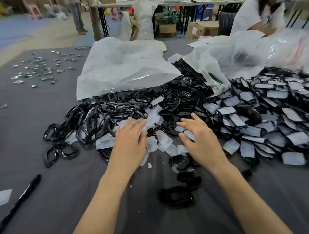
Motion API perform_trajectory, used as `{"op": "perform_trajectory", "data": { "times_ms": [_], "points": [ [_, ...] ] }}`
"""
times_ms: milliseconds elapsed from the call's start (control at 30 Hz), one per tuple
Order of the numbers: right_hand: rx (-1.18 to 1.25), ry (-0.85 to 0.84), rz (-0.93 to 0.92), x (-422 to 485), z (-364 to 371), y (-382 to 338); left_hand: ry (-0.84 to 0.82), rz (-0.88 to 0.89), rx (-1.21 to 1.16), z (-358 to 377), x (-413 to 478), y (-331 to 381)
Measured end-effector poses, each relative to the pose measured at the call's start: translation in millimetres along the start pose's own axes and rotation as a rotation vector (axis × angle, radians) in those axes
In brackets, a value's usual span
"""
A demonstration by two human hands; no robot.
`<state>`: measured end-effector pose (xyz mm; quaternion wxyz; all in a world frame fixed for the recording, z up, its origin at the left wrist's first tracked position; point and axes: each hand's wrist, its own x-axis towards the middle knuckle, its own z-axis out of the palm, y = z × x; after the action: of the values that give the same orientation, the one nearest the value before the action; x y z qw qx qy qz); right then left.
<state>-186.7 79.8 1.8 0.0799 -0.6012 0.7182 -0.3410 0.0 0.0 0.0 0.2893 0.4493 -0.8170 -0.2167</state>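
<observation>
I have both bare hands out over the near edge of the parts heap on the grey counter [47,190]. The left grip [129,140] is spread, fingers straight and fanned, pinching nothing; its fingertips lie over the loose clear packets [155,144], though I cannot tell whether they press down or only hover. The right grip [201,139] is likewise spread and holds nothing, with its fingertips pointing left toward the same cluster. The clear packets sit between the two grips, just right of the left one and just left of the right one. The cluster runs from the far middle toward the near right; single packets point in mixed directions, so no common long axis applies. In my judgement the left grip is the nearer and already overlaps the cluster, so the coming move is a short inward close from the left, with the right grip steadying. The black ring frames [101,115] lie to the far left, the bagged parts [255,123] to the right, and the white sack [124,65] beyond.
</observation>
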Motion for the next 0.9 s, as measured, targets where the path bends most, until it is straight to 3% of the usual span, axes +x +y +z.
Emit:
{"op": "perform_trajectory", "data": {
  "times_ms": [200,333,500,767,900],
  "points": [
    [-0.234,-0.108,0.101,-8.4,28.2,17.1,0.092,-0.129,0.066,23.1,-22.9,-9.6],
    [-0.271,-0.054,0.105,-10.4,30.3,19.0,-0.005,-0.074,0.228,30.7,-25.4,-10.6],
    [-0.283,0.032,0.093,-8.6,30.6,18.0,0.019,-0.038,0.272,32.7,-19.7,-8.1],
    [-0.236,0.054,0.092,-7.8,29.9,15.9,0.176,-0.058,0.016,29.7,-18.8,-8.2],
    [-0.025,0.139,-0.001,-5.0,33.9,-1.9,0.176,-0.013,-0.048,28.4,-19.6,-7.2]
  ]
}}
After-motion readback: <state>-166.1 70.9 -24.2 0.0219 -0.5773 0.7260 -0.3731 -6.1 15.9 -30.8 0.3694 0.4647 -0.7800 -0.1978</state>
